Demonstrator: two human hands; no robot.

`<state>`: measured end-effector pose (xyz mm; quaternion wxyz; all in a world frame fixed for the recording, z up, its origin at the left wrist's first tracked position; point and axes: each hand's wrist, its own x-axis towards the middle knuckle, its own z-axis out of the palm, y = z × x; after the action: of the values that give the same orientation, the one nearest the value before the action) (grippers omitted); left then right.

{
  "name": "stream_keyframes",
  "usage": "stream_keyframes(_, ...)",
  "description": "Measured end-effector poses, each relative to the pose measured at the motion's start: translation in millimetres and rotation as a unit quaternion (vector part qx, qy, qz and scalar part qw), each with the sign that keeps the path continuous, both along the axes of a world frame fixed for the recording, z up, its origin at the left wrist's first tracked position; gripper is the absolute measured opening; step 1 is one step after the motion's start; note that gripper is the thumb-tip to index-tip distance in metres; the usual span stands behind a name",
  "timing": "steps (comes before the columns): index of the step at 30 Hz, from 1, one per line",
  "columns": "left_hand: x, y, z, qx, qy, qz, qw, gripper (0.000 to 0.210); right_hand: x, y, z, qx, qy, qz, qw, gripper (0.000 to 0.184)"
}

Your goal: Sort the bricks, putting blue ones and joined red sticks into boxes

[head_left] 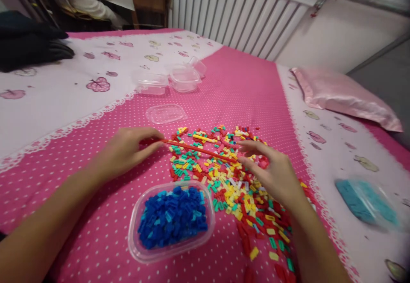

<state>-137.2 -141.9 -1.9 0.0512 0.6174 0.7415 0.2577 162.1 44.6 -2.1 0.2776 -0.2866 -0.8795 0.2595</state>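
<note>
Red strip [200, 149] mid-frame, over loose brick pile [231, 185]. Left hand [130, 150]: grip pinched on strip's left end. Right hand [276, 170]: at right end, fingers parted, can't tell if holding.

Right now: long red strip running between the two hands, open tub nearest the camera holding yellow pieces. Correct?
Not quite: the open tub nearest the camera holds blue pieces, not yellow, as the head view shows. The long red strip does run between the left hand and right hand.
</note>
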Motion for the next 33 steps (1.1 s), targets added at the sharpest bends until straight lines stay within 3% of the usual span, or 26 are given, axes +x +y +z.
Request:
stream_keyframes(4, -13.1, -4.6, 5.9, -0.038, -0.012, 0.088, 0.995, 0.039, 20.4, 18.6, 13.5, -0.003, 0.062, -0.081, 0.995, 0.030)
stream_keyframes(8, -16.8, -5.1, 6.3, -0.057, -0.012, 0.081, 0.995, 0.044, 24.5, 21.5, 15.5, -0.006, 0.070, -0.093, 0.993, 0.028)
stream_keyframes(17, -5.6, 5.2, -16.8, -0.063, 0.040, -0.011, 0.997, 0.040, -12.5, 1.0, -26.6, 0.025, -0.040, 0.058, 0.997, 0.024)
stream_keyframes(25, 4.6, 3.3, 2.0, -0.006, -0.011, -0.051, 0.999, 0.030, -18.9, -2.6, -37.5, 0.063, -0.048, 0.051, 0.996, 0.019)
stream_keyframes(29, 14.7, 27.6, 9.6, 0.043, -0.027, -0.110, 0.993, 0.022, -21.1, -4.0, -37.6, 0.037, -0.034, 0.060, 0.997, 0.015)
stream_keyframes(33, 37.7, 59.7, 1.8, 0.025, 0.033, -0.188, 0.981, 0.016, -23.0, -5.9, -38.0, 0.003, -0.019, 0.077, 0.997, 0.016)
